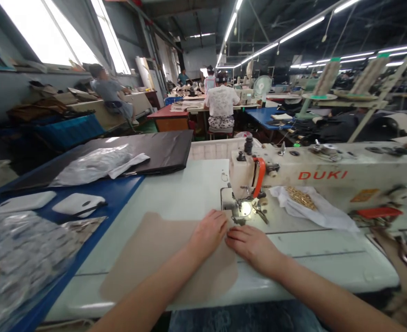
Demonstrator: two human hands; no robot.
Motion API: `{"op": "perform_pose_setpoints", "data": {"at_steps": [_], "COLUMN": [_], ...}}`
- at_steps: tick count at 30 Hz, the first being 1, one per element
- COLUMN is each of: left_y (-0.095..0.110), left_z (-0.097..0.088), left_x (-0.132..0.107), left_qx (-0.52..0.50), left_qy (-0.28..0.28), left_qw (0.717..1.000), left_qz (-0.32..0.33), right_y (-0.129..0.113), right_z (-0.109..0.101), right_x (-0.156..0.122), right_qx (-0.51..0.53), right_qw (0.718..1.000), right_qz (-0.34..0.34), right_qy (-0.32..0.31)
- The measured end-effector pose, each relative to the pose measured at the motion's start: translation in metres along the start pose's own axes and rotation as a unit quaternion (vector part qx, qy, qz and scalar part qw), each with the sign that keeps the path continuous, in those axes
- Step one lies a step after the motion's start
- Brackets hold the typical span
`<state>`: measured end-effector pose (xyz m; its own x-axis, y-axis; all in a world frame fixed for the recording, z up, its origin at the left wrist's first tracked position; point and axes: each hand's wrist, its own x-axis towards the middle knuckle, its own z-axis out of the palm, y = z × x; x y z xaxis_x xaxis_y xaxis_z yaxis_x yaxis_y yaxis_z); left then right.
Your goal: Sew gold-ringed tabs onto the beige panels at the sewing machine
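A beige panel of fabric or leather (144,258) lies flat on the sewing table, its right corner close to the sewing machine's lit needle area (245,210). On that corner, my left hand (208,235) presses down with bent fingers held together. My right hand (254,249) grips the panel's right edge, fingertips almost meeting those of the left; the thumb is hidden. Both hands are just in front of the presser foot, whose contact with the panel I cannot make out. The white machine head (243,173) carries an orange guard (259,177).
Gold-coloured small metal pieces (300,198) lie on a white plastic sheet (323,216) on the machine bed. To the left are a dark folded sheet (165,150), a clear plastic bag (92,163) and white flat pieces (79,204). A person (222,103) sits ahead, another (110,90) by the windows.
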<state>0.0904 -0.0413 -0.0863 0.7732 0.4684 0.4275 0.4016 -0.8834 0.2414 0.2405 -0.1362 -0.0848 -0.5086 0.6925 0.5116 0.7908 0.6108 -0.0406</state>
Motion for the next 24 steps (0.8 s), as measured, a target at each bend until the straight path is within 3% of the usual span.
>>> {"op": "perform_pose_setpoints", "data": {"at_steps": [13, 24], "left_y": [-0.002, 0.008], "left_z": [0.002, -0.004], "left_x": [-0.001, -0.003], "left_qx": [-0.018, 0.086], "left_qy": [0.003, -0.035], "left_qw": [1.000, 0.996], "left_qz": [-0.018, 0.017], "right_y": [0.000, 0.008], "right_z": [0.003, 0.009], "right_x": [-0.002, -0.014], "right_qx": [0.010, -0.004], "right_qw": [1.000, 0.998], "right_qz": [0.009, -0.049], "right_qy": [0.012, 0.030]}}
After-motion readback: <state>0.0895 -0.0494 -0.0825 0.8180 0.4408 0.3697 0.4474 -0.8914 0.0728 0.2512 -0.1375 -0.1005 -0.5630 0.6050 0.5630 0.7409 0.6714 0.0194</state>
